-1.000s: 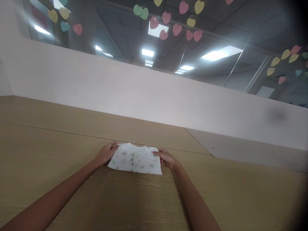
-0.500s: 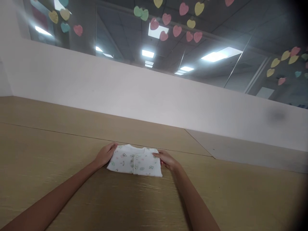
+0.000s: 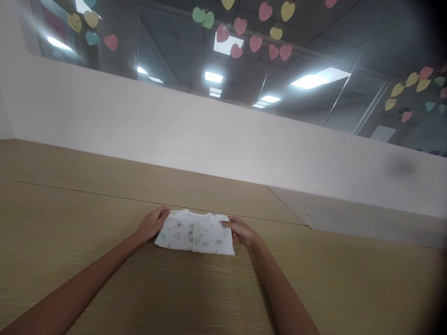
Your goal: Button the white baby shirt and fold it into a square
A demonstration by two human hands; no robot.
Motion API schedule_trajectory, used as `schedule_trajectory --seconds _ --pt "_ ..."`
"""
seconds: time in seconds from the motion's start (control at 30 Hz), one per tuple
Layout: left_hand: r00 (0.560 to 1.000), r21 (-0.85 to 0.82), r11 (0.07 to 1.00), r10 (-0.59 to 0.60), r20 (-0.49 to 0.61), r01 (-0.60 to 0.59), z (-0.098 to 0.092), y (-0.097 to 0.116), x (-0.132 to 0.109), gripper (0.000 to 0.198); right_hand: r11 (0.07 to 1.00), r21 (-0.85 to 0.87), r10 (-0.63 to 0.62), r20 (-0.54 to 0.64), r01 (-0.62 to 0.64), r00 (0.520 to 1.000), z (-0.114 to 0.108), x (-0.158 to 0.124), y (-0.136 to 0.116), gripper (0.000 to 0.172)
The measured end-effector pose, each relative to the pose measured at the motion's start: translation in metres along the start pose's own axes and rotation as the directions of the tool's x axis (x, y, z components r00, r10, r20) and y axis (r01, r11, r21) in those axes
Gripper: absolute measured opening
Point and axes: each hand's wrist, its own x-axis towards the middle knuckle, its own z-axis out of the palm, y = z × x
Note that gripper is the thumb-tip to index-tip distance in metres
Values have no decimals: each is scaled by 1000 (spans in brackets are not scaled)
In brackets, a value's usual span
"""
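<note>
One small white baby top (image 3: 194, 232), folded into a neat rectangle, lying flat on a light wood table (image 3: 104, 284), just short of the thin seam (image 3: 104, 196) running across the wood. One collar (image 3: 195, 214) along the far edge, plus tiny pastel prints (image 3: 179, 224) all over, too small to make out properly. Maybe one strip of snaps (image 3: 192, 235) down the middle, hard to tell from here.

Two hands, both bare, coming in from the bottom corners. Left hand (image 3: 152, 224) flat and relaxed against the top left edge of the folded top, touching it, no clench, no real grip. Right hand (image 3: 241, 231) pretty much the same on the opposite side, fingertips (image 3: 225, 224) laid over the top right corner, open and not pinching anything. Folded top sitting right between the two.

Past the table, one long white wall (image 3: 174, 135), then one big glass pane (image 3: 167, 56) with roughly thirty paper hearts (image 3: 255, 43) stuck on it, pink, yellow and teal, in three loose clusters. Bright ceiling lights (image 3: 310, 81) showing through the glass too.
</note>
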Motion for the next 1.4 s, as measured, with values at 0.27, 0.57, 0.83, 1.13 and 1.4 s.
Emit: schedule_trajectory --seconds 0.27,0.57,0.83,1.13,1.4 --pt "1000 -45 999 -12 5 12 1 -1 1 44 1000 -3 8 -9 -8 1000 -1 0 1 24" --pt "1000 -42 999 -10 11 11 -1 5 -1 42 999 -45 -9 4 9 1000 -3 2 4 26" --pt "1000 -43 999 6 16 -5 -1 4 -2 40 1000 -23 -4 8 4 1000 -3 4 6 31" --pt "1000 -89 996 12 -8 -12 -1 2 0 41 993 100 -54 -48 59 997 -6 6 7 40" --pt "999 -231 972 24 -29 -30 -11 18 6 41 996 -57 -81 -152 74 985 -27 -17 -29 35"
